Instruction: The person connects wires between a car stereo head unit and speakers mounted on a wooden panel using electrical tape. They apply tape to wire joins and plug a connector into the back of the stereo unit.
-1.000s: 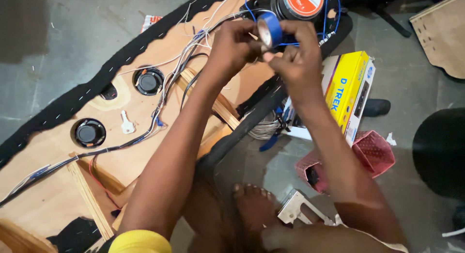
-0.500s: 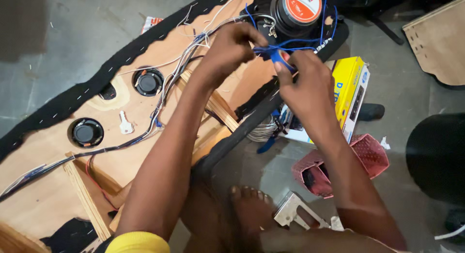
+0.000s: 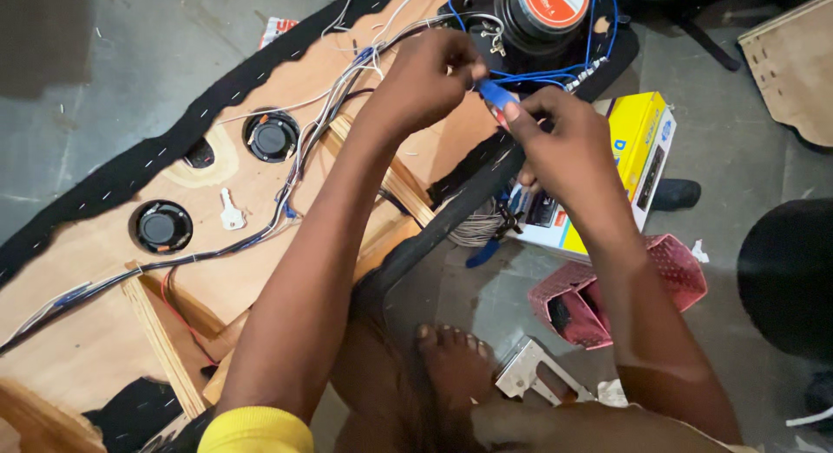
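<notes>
Both hands work above the wooden panel (image 3: 286,184): the left hand (image 3: 425,75) pinches blue wires (image 3: 542,71); the right hand (image 3: 560,136) grips what seems blue tape (image 3: 496,95). Light, sticky, limp; best held near its end.

2 small speakers (image 3: 271,137) sit in the board (image 3: 78,331), basket (image 3: 607,288) right

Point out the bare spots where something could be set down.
Bare grey floor lies beyond the board's black edging. Bare plywood sits below the wire bundle. It is crowded around both hands, the yellow box and pink basket.
</notes>
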